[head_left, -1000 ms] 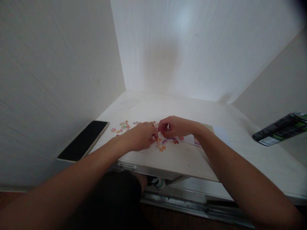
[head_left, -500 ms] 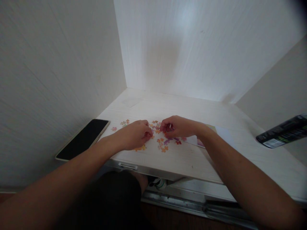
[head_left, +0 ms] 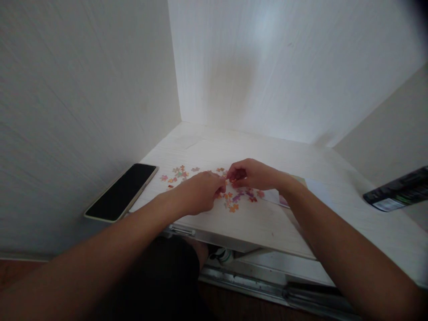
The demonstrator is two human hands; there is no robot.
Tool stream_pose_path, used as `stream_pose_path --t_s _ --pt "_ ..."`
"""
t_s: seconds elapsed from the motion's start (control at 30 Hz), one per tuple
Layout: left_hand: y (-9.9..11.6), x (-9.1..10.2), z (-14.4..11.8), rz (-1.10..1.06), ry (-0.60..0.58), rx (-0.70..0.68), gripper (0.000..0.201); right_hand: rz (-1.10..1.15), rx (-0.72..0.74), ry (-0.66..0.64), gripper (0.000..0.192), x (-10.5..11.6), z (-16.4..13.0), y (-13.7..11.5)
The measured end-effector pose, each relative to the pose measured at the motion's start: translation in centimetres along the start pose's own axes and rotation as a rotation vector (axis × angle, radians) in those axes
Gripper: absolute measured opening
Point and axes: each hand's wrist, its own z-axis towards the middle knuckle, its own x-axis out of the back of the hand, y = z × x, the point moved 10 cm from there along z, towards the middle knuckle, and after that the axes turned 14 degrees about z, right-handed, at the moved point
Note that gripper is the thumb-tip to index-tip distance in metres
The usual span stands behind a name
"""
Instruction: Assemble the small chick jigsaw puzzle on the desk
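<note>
My left hand (head_left: 205, 191) and right hand (head_left: 249, 174) nearly meet among small coloured puzzle pieces (head_left: 233, 208). Fingers curled; cannot tell whether either grip pinches a piece. Pieces scattered toward the surface's (head_left: 254, 227) near edge. Phone (head_left: 122, 192) at near left corner.

My left hand (head_left: 202, 191) blocks some puzzle pieces (head_left: 233, 207); can't tell if it or my right hand (head_left: 252, 174) grips one. Right of the pieces: my forearm (head_left: 321, 220) covers part of a printed sheet (head_left: 283, 201), dark can (head_left: 399, 189) cut off.
</note>
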Motion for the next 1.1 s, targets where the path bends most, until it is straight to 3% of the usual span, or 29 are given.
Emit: stream_pose_path --t_s 0.23,0.43,0.5,0.63,0.77,1.1 --pt "0.8 -0.1 0.2 0.0 -0.033 -0.028 0.028 0.196 0.016 0.079 0.02 0.9 0.0 -0.5" --pt "-0.3 0.8 -0.3 -0.095 0.055 -0.027 0.016 0.306 0.051 0.141 0.02 1.5 0.1 -0.4" --pt "-2.0 1.5 -0.5 -0.262 0.138 0.086 0.01 0.387 0.063 0.168 0.021 1.7 0.2 -0.3" --pt "-6.0 0.9 -2.0 -0.942 0.324 0.466 0.019 0.526 0.065 0.189 0.025 1.0 0.4 -0.3" --pt "-6.2 -1.2 -3.3 -1.415 0.438 0.695 0.012 0.66 0.055 0.152 0.028 -1.0 0.6 -0.9" --pt "-5.3 -2.5 -3.5 -1.473 0.488 0.773 0.007 0.704 0.116 0.144 0.027 -1.6 0.7 -1.3"
